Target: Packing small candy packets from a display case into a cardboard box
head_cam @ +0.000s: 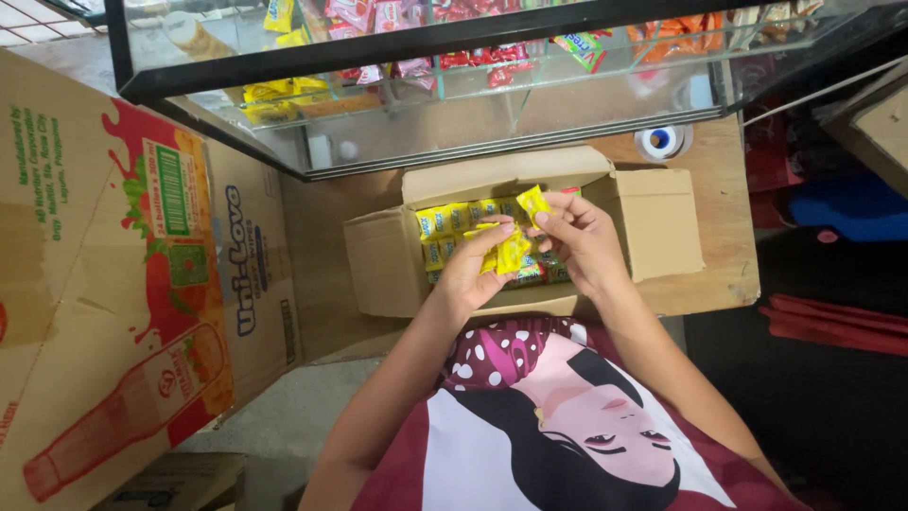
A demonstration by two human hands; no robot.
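Observation:
An open cardboard box (pixel 662 222) sits on a wooden surface in front of me, holding rows of small yellow snack packets (pixel 452 220). Above the box, my left hand (pixel 470 270) grips a strip of yellow packets (pixel 514 252). My right hand (pixel 579 241) pinches the top packet (pixel 532 201) of that same strip between thumb and fingers. Both hands are close together over the middle of the box.
A glass display case (pixel 426 95) with a black frame stands behind the box, stocked with red, yellow and orange packets. A large flattened printed carton (pixel 113 284) leans at the left. A tape roll (pixel 662 140) lies at the back right. Red items (pixel 842 322) lie on the dark floor right.

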